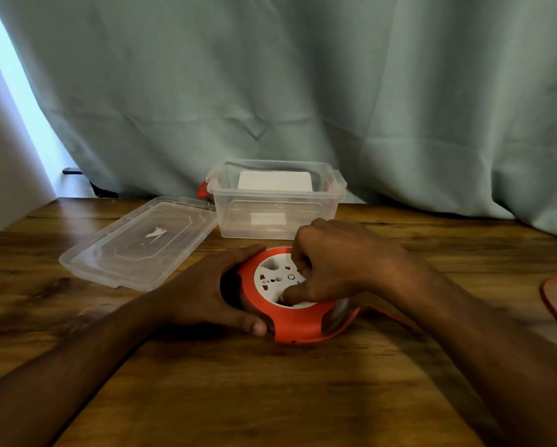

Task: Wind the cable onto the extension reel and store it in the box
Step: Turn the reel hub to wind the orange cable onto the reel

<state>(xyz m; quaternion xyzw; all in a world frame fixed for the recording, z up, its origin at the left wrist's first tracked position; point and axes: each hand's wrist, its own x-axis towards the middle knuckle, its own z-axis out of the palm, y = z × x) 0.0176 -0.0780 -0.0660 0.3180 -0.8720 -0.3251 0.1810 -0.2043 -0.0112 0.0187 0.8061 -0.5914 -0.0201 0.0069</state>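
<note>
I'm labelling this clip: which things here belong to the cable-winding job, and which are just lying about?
Job:
- round orange-and-white plastic extension reel
- loose orange cable
- clear plastic storage box
- its clear plastic lid

Lying about:
- grey-green curtain
- white card inside the box

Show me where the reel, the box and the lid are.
reel (298, 327), head view, on its orange rim at the near edge.
box (270, 221), head view, on its clear front wall.
lid (141, 245), head view, on its flat middle panel.
</note>
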